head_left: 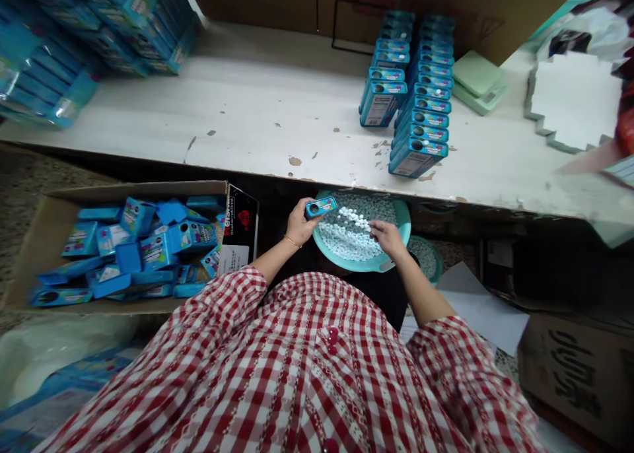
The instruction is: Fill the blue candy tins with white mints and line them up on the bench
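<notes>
Over the left side of the turquoise basin (409, 223), my left hand (298, 223) is closed around a small blue mint tin (321, 207) with a dark round hole in its top. White pellets (347, 242) fill the basin. Above them, my right hand (387, 235) pinches the end of what looks like a small scoop (354, 218), heaped with white pellets. The scoop's own shape is mostly covered by the pellets. Its left end lies close beside the tin's right end.
A cardboard carton (42, 242) at left holds many jumbled blue tins. On the white bench (257, 109) stand two rows of tins (421, 156), a pale green scale (478, 76) and stacked white card (574, 100). Wrapped tin packs (44, 70) are piled at far left. A smaller tub (426, 258) sits right of the basin.
</notes>
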Demonstrator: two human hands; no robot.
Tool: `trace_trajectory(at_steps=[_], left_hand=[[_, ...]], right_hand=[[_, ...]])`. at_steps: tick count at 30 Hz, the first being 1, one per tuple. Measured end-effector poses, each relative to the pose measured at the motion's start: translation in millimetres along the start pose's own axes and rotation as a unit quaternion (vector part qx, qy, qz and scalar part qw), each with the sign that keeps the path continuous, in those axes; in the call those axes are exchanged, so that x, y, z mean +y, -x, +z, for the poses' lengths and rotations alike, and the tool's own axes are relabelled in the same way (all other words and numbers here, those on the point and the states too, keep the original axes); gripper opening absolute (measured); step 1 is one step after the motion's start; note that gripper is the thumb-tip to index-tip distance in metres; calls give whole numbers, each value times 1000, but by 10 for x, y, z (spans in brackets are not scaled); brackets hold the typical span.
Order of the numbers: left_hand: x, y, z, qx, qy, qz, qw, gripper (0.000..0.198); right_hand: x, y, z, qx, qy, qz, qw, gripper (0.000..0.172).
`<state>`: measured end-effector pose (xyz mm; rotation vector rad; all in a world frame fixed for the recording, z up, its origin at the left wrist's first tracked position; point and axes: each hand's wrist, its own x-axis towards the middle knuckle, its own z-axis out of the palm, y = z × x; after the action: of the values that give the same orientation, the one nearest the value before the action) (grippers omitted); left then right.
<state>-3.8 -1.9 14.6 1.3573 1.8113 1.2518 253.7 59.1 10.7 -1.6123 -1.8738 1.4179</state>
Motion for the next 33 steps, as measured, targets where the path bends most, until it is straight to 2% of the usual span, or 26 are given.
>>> trace_trajectory(at_steps=[4,7,10,13,15,18,21,23,28,30,33], left_hand=[[37,-1,160,-34,-34,15,999,38],[96,24,272,-66,-70,26,995,37],[138,55,342,-88,-99,36,991,37],[137,74,373,-102,-111,47,987,36],[120,76,384,-104,-112,53,987,35],[86,73,385,-98,-103,55,988,35],[71,90,337,-88,-82,51,991,34],[103,121,261,-78,-59,50,994,35],[425,84,31,-49,36,71,996,38],[587,-95,14,-36,63,93,993,41],[751,-604,144,-20,82,112,990,46]], right_hand=[[-446,189,-349,-12,88,-23,996,37],[-876,288,-447,-32,255,-44,965,36],[-1275,364,-421,-56,425,-32,903,37],[-1559,426,-336,-84,520,-13,850,37],[-1671,464,-284,-90,548,-18,831,38],[-1735,534,-273,-86,560,-35,823,39],[-1660,619,-386,-73,545,-37,835,39],[-1507,669,-518,-44,519,-32,853,39],[-793,720,-794,74,376,-36,923,38],[-496,729,-807,90,302,-30,949,40],[-181,770,-719,101,219,-21,970,41]])
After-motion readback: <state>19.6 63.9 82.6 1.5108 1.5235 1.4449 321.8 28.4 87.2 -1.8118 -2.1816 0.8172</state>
